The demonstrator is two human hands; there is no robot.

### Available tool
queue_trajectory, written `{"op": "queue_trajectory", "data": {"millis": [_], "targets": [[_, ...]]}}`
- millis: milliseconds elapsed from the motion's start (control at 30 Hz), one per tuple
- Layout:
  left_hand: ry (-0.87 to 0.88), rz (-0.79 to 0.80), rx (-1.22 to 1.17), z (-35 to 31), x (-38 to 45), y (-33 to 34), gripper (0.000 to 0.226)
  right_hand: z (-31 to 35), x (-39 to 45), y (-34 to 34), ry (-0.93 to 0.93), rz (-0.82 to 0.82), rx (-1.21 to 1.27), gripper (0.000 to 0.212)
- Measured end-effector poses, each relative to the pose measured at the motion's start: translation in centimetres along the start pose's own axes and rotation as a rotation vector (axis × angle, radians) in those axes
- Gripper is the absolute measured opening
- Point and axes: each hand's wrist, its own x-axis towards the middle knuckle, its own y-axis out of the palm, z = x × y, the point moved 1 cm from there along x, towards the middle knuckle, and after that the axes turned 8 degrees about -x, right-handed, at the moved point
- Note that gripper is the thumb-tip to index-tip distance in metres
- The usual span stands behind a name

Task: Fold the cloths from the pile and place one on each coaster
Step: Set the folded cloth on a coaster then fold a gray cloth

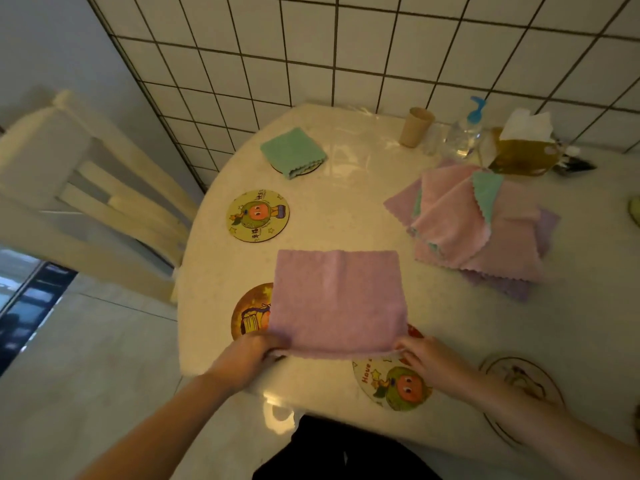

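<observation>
Purple cloth (337,303) lies spread flat on the tabletop (346,188) near its front edge, one crease running down its middle, held at both near corners. Left hand (247,358) pinches the near-left corner, fingers curled around the edge; right hand (429,358) pinches the near-right corner the same way. Cloth covers part of an orange coaster (251,311) on its left and the top edge of a cartoon coaster (391,382) at its near-right corner. Another cartoon coaster (258,215) sits bare, farther back on the left, apart from the cloth. Behind that, a folded green cloth (293,152) rests on a coaster (304,169) of which only the rim shows. Pale coaster (521,379) sits to the right, partly hidden behind the right forearm. Pile of cloths (481,230) lies on the right side of the tabletop, pink and purple layers with green edges showing, loosely stacked. At the back by the tiled wall (346,46): paper cup (415,126), clear pump bottle (465,133) with blue top, and tissue box (523,150) with white tissue sticking out. Cream chair (86,188) stands to the left of the tabletop.
</observation>
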Motion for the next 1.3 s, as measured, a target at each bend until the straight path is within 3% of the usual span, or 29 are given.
{"op": "queue_trajectory", "data": {"millis": [167,333,600,1000,1300], "targets": [[-0.152,-0.136,-0.265,-0.3,2.6,-2.6,0.016,-0.4,1.8,-2.4,0.124,-0.237,0.228,0.001],[-0.312,-0.319,-0.49,0.0,6.5,-5.2,0.006,-0.8,5.3,-6.2,0.275,-0.49,0.348,0.005],[-0.538,-0.458,-0.579,0.8,12.5,-6.2,0.022,-2.7,12.3,-9.0,0.268,-0.388,0.361,0.005],[-0.58,-0.455,-0.437,2.1,15.3,-6.4,0.022,-5.0,16.6,-9.4,0.247,-0.301,0.168,0.008],[-0.576,-0.549,-0.285,1.7,16.0,-6.1,0.011,-4.4,17.3,-8.9,0.224,-0.314,0.079,0.014]]}}
